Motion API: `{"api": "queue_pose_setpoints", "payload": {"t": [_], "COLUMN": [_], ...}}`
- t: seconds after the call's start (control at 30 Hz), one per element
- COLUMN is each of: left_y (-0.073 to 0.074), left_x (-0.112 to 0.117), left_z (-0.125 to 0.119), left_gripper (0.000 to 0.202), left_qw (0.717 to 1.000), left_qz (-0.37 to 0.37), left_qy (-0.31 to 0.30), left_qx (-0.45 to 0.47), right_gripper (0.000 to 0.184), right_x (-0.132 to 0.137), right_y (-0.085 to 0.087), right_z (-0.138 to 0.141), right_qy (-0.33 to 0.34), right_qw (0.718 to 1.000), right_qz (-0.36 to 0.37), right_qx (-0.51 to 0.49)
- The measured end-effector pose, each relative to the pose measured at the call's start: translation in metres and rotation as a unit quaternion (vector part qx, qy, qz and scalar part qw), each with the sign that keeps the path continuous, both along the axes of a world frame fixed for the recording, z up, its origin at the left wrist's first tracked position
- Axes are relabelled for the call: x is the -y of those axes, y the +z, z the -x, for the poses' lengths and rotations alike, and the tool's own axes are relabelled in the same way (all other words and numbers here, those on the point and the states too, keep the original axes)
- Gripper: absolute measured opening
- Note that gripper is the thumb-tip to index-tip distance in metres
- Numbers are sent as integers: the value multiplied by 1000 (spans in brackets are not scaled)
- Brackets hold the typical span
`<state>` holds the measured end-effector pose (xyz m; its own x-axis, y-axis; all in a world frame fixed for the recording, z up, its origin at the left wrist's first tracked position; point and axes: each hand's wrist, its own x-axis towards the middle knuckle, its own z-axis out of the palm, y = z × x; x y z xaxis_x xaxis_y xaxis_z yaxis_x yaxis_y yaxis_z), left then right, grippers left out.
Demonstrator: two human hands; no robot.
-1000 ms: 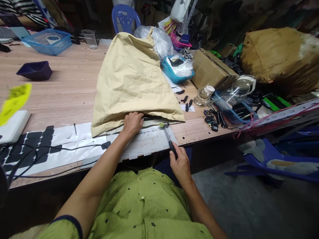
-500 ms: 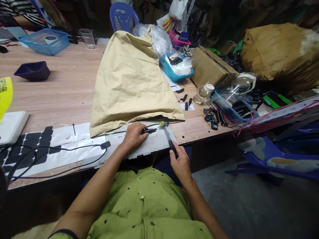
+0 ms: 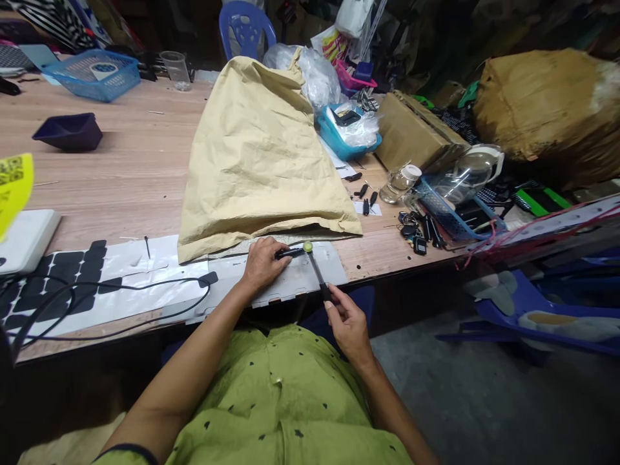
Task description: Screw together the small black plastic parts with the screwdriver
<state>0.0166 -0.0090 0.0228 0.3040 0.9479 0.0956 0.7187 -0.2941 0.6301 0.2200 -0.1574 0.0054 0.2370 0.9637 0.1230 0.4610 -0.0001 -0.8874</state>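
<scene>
The person's 2 hands are working at the near edge of the wooden table (image 3: 126, 181). The left hand (image 3: 260, 261) is resting on a white sheet (image 3: 285, 285) that is lying flat along the edge, and its curled fingers and thumb are pinching 1 end of a small black piece (image 3: 290, 253) against the sheet. The right hand (image 3: 347, 325) is hanging just off the table, its fingers closing together round the black handle of a slim tool (image 3: 317, 276). The tool's yellow-green tip is sitting right at the free end of the black piece. A tan paper sack (image 3: 261, 155) is lying just behind both, its lower hem overlapping the sheet. A black cable (image 3: 121, 287) is trailing away leftward.
</scene>
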Motion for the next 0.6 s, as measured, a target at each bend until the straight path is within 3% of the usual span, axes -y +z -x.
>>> {"api": "queue_pose_setpoints", "payload": {"t": [0.17, 0.6], "left_y": [0, 4], "left_x": [0, 2], "left_z": [-1, -6], "left_gripper": [18, 16], "left_qw": [1000, 1000], "left_qz": [0, 6], "left_qy": [0, 8], "left_qx": [1, -7], "right_gripper": [36, 36], "right_x": [-1, -2], "right_y": [12, 15], "right_z": [8, 13], "right_qy": [38, 75], "right_qw": [999, 996], "right_qz": [-10, 28], "right_qx": [4, -38]}}
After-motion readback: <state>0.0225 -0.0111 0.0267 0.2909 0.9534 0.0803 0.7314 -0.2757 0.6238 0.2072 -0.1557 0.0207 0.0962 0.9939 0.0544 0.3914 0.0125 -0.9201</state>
